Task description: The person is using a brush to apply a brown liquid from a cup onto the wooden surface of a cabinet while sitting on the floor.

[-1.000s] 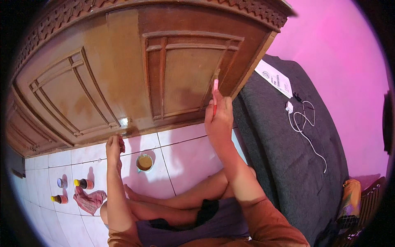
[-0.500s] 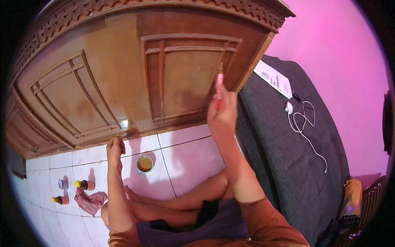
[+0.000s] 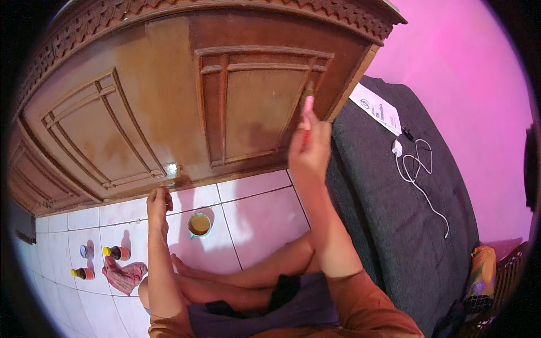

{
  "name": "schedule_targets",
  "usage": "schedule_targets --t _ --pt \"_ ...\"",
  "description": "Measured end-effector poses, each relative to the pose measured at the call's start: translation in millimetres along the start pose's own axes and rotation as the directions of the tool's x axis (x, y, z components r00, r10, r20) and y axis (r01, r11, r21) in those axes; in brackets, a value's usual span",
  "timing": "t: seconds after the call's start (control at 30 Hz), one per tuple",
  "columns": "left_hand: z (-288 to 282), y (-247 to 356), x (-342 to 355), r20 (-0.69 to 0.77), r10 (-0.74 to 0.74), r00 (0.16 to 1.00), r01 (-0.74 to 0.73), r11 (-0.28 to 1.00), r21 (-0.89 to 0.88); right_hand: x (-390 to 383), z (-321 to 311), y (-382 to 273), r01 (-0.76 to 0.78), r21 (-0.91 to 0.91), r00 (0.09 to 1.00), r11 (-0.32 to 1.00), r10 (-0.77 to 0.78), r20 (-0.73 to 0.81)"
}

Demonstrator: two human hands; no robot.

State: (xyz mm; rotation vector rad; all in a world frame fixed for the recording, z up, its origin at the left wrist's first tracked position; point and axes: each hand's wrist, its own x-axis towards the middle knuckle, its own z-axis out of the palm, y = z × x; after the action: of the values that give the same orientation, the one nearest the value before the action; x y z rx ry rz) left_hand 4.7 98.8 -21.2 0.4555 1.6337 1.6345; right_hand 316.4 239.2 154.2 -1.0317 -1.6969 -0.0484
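Note:
My right hand (image 3: 311, 147) is closed round the pink and red handle of a paintbrush (image 3: 308, 106). The bristles lie against the right-hand moulding of a framed panel on a carved wooden cabinet (image 3: 169, 73). Reddish-brown colour covers the wood around this panel, while the middle of the front looks paler and patchy. Low down by the cabinet's bottom edge, my left hand (image 3: 159, 201) is loosely closed with its fingers curled; whether anything is in them is hidden. A cup of brown liquid (image 3: 199, 224) stands on the tiles to the right of that hand.
Two dark yellow-capped bottles (image 3: 115, 253), a small round tin (image 3: 85, 252) and a crumpled pink cloth (image 3: 124, 277) are on the tiled floor at left. Along the right runs a dark grey cushioned seat (image 3: 394, 208) with a booklet (image 3: 376, 110) and a white charger cable (image 3: 417, 174).
My right hand has shifted slightly up and to the right with the paintbrush, along the panel's moulding. My left hand stays in place.

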Motion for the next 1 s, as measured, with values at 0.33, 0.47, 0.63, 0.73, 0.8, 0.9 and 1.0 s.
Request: schedule_targets --t 0.33,0.47,0.63,0.73,0.8,0.9,1.0 --pt "4 1 -4 0.015 -0.013 1.0 0.012 1.0 0.017 -5 6 -17 0.065 0.017 0.998 0.998 -0.065 0.013" --pt "-5 4 -5 -0.006 -0.016 1.0 0.016 1.0 -0.009 4 -24 -15 0.002 0.139 1.0 0.99 0.0 -0.015" --pt "5 1 -3 -0.024 0.0 1.0 -0.001 1.0 -0.028 17 -56 40 -0.408 0.403 0.912 0.819 0.349 0.215" --pt "8 4 -6 -0.008 -0.012 1.0 0.012 1.0 -0.003 27 -69 60 -0.506 0.493 0.862 0.708 0.405 0.304" --pt "10 8 -9 -0.011 -0.011 1.0 0.011 1.0 0.018 35 -72 74 -0.497 0.508 0.867 0.704 0.374 0.33" --pt "5 1 -6 -0.023 -0.027 0.999 0.027 0.999 0.029 47 -60 83 -0.431 0.454 0.897 0.78 0.319 0.305" --pt "3 -3 -5 -0.021 -0.021 1.0 0.022 0.999 0.03 51 -64 88 -0.345 0.345 0.936 0.873 0.294 0.193"
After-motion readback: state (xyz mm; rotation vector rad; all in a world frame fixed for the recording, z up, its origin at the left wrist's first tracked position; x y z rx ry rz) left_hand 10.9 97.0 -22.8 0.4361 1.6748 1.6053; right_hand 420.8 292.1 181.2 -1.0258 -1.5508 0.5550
